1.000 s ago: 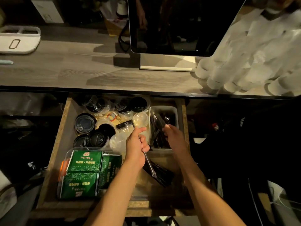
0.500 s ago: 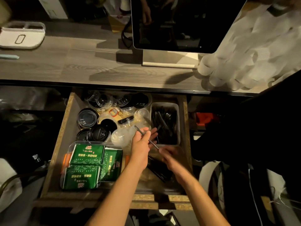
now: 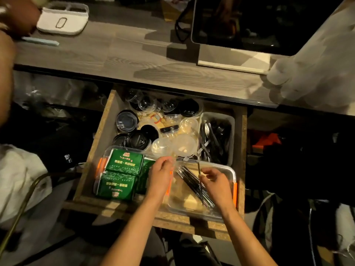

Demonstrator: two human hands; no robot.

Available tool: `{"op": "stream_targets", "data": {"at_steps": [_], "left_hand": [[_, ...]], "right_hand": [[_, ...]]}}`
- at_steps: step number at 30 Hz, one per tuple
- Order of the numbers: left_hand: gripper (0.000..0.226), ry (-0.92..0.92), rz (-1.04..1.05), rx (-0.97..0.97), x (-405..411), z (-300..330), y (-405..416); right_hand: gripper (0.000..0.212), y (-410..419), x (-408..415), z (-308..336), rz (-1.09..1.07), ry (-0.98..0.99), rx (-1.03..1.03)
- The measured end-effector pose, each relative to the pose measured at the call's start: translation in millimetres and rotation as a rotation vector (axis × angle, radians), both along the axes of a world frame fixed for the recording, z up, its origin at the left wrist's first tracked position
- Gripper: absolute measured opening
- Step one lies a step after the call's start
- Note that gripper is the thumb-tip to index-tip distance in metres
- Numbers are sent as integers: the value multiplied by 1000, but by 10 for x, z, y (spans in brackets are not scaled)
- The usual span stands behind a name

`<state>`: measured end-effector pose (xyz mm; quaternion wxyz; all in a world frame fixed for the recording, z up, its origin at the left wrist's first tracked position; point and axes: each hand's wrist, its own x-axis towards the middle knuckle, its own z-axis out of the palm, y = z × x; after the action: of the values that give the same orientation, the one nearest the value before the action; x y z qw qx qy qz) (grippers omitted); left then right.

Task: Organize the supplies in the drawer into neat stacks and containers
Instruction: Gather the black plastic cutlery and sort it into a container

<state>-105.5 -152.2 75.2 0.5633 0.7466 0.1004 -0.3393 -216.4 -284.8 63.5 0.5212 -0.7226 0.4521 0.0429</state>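
**Drawer sorting partly complete; loose lids and cups outstanding**

Drawer of bare chipboard (image 3: 107, 120) stands pulled out beneath the grey wood-grain counter (image 3: 119, 60). Sorting appears well begun but unfinished. Green printed packets (image 3: 123, 173) sit stacked in a clear plastic tub (image 3: 107, 152) at the front left. Black plastic cutlery (image 3: 213, 139) fills a clear rectangular bin (image 3: 231, 121) at the back right. A bundle of thin black sticks (image 3: 190, 181) lies diagonally in a clear tray with orange clips (image 3: 233, 175) at the front right.

Outstanding, by my judgement: black round lids (image 3: 138, 140), clear plastic cups (image 3: 146, 104) and small translucent sauce tubs (image 3: 180, 144) lie mixed across the back left, some nested, most loose.

The right hand (image 3: 215, 184) pinches one thin dark stick (image 3: 199, 181) over the tray, beside the bundle. The left hand (image 3: 161, 175) hovers at the tray's left rim, fingers curled; whether it holds anything cannot be told.

A white tray (image 3: 63, 20) and dark monitor (image 3: 269, 22) stand on the counter.
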Motion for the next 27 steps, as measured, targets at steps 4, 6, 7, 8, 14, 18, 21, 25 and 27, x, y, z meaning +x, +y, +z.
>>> {"op": "stream_targets", "data": {"at_steps": [4,6,7,8,14,18,21,25,27], "left_hand": [[20,-127,82,62,232,92,389],[20,-184,123,104,343,106,593],[20,-208,148,128,402,109,694],[20,-234,172,155,462,105,795],[36,-239,170,339,716,-79,1359],[48,-169,41,340,765,-255,1605],[51,-224,-57,402,801,-317,1687],[52,-105,-44,376,892,-365,1771],[56,-17,-50,390,949,-341,1786]], "right_hand": [[15,330,394,75,93,-137,7],[12,522,576,93,153,-149,26],[12,621,670,105,174,-147,40],[12,721,767,103,187,-151,57],[23,1281,1344,4,320,-137,25],[40,1475,1720,-106,442,-104,-69],[49,1539,1921,-255,526,-59,-135],[52,1555,2043,-398,631,50,-251],[50,1550,2051,-444,657,105,-293]]}}
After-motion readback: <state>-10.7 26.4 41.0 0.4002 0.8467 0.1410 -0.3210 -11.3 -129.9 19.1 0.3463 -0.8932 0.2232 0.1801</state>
